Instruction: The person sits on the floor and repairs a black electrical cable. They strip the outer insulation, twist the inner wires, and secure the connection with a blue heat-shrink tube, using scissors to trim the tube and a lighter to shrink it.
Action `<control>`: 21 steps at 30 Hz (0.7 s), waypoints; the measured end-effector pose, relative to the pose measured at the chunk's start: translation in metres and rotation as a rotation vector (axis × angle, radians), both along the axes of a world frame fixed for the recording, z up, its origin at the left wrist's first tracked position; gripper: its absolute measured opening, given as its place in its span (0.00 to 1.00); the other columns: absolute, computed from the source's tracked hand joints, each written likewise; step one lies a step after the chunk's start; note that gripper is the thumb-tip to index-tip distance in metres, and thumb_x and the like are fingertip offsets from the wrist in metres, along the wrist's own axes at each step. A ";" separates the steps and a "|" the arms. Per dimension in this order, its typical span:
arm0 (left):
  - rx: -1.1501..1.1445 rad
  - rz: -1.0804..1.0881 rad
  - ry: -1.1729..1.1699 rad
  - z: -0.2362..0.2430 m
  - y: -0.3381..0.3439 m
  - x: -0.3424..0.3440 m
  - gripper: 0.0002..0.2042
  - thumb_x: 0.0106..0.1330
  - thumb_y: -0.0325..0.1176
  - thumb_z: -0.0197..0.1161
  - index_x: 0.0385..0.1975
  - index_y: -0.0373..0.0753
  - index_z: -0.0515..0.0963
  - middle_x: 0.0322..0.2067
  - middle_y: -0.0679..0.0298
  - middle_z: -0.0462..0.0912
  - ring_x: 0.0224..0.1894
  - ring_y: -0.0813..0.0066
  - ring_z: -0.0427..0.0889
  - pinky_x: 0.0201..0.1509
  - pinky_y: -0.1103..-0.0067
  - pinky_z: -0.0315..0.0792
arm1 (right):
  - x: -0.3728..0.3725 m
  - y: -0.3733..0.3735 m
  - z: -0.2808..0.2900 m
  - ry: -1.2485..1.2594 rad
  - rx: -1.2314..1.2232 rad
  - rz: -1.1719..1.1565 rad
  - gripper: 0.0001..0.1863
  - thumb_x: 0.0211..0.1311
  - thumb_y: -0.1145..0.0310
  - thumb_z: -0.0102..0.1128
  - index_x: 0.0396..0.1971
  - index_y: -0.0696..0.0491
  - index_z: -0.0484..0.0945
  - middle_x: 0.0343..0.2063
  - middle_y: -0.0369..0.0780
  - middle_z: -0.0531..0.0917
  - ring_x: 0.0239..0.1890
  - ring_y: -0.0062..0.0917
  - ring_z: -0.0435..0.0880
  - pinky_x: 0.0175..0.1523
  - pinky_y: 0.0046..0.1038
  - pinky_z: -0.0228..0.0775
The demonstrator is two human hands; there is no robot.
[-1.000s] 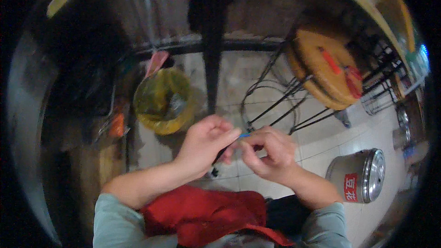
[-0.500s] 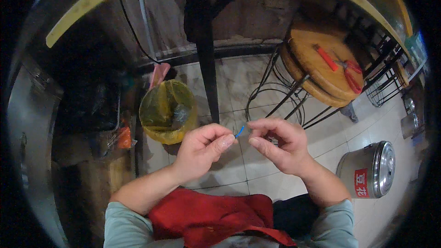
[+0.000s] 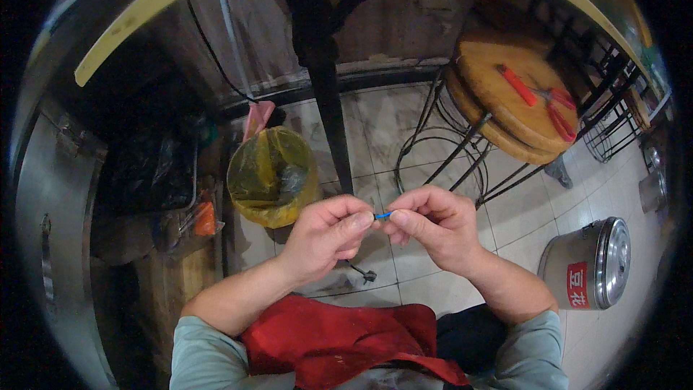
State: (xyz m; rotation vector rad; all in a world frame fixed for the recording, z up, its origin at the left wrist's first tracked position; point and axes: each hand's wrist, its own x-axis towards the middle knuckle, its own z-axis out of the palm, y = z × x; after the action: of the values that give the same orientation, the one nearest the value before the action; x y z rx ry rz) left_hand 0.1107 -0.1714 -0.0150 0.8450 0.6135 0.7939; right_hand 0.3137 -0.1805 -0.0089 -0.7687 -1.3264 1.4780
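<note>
A short blue wire (image 3: 382,215) runs between my hands, low in the middle of the view. My left hand (image 3: 325,235) pinches it where it joins something dark, mostly hidden by the fingertips. My right hand (image 3: 440,231) has thumb and forefinger closed on the wire's other end. Below my left hand a black cord with a plug (image 3: 368,276) hangs over the tiled floor. My red apron (image 3: 339,332) lies beneath both forearms.
Stacked wooden stools (image 3: 484,65) at right hold a red tool (image 3: 518,85) and red-handled scissors (image 3: 559,119). A steel pot (image 3: 610,260) stands lower right. A yellow-lined bin (image 3: 263,195) is beside a black post (image 3: 332,123). Dark shelving (image 3: 148,173) is at left.
Half a second ago my right fingertips were off the wire; now they are closed on it, closer to my left hand. The wire lies flatter, and the hanging plug shows below.
</note>
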 end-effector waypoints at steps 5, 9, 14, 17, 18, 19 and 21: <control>-0.139 -0.097 -0.216 -0.006 0.003 -0.004 0.09 0.68 0.34 0.52 0.36 0.34 0.73 0.17 0.74 0.59 0.17 0.88 0.54 0.19 0.88 0.50 | -0.005 0.000 -0.005 0.069 -0.066 0.022 0.05 0.62 0.74 0.56 0.36 0.59 0.75 0.28 0.37 0.81 0.28 0.15 0.78 0.33 0.18 0.72; -0.206 -0.186 -0.374 -0.010 0.004 -0.009 0.09 0.68 0.34 0.52 0.36 0.34 0.73 0.18 0.74 0.59 0.18 0.87 0.54 0.20 0.87 0.51 | -0.011 0.000 -0.006 0.042 -0.050 0.068 0.05 0.62 0.73 0.55 0.35 0.58 0.75 0.27 0.37 0.80 0.27 0.16 0.77 0.33 0.18 0.72; -0.170 -0.167 -0.292 -0.014 0.005 -0.007 0.09 0.67 0.35 0.54 0.36 0.34 0.73 0.18 0.73 0.61 0.18 0.86 0.55 0.20 0.87 0.51 | -0.013 0.004 -0.015 0.249 -0.283 0.146 0.07 0.64 0.68 0.53 0.35 0.57 0.74 0.23 0.34 0.77 0.25 0.15 0.75 0.30 0.20 0.70; -0.099 -0.100 -0.120 -0.016 0.008 -0.005 0.09 0.66 0.34 0.55 0.35 0.34 0.73 0.19 0.72 0.64 0.18 0.86 0.57 0.20 0.86 0.52 | -0.010 0.005 -0.022 0.149 -0.266 0.109 0.07 0.64 0.69 0.52 0.35 0.56 0.74 0.22 0.33 0.76 0.24 0.16 0.75 0.30 0.20 0.69; -0.087 -0.055 -0.060 -0.012 0.005 -0.005 0.08 0.65 0.34 0.56 0.35 0.34 0.74 0.19 0.72 0.65 0.18 0.86 0.57 0.20 0.86 0.53 | -0.009 0.006 -0.022 0.174 -0.281 0.104 0.05 0.61 0.73 0.53 0.35 0.58 0.74 0.23 0.38 0.79 0.24 0.20 0.77 0.30 0.23 0.71; -0.041 -0.023 0.000 -0.012 0.003 -0.005 0.08 0.65 0.33 0.56 0.34 0.34 0.74 0.20 0.71 0.67 0.18 0.87 0.59 0.20 0.86 0.54 | -0.008 0.006 -0.020 0.116 -0.275 0.105 0.06 0.61 0.73 0.54 0.35 0.58 0.74 0.23 0.37 0.79 0.25 0.19 0.78 0.31 0.22 0.71; 0.040 0.029 0.102 -0.009 0.000 -0.004 0.07 0.64 0.31 0.57 0.34 0.33 0.75 0.22 0.70 0.70 0.19 0.88 0.60 0.21 0.86 0.56 | 0.003 0.008 -0.010 -0.025 -0.121 0.027 0.06 0.61 0.72 0.54 0.36 0.58 0.75 0.24 0.36 0.79 0.26 0.19 0.78 0.32 0.21 0.71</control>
State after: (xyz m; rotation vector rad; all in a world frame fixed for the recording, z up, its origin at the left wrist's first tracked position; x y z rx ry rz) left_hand 0.1065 -0.1713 -0.0239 0.9189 0.7029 0.7951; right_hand 0.3169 -0.1727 -0.0188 -0.8527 -1.2794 1.5858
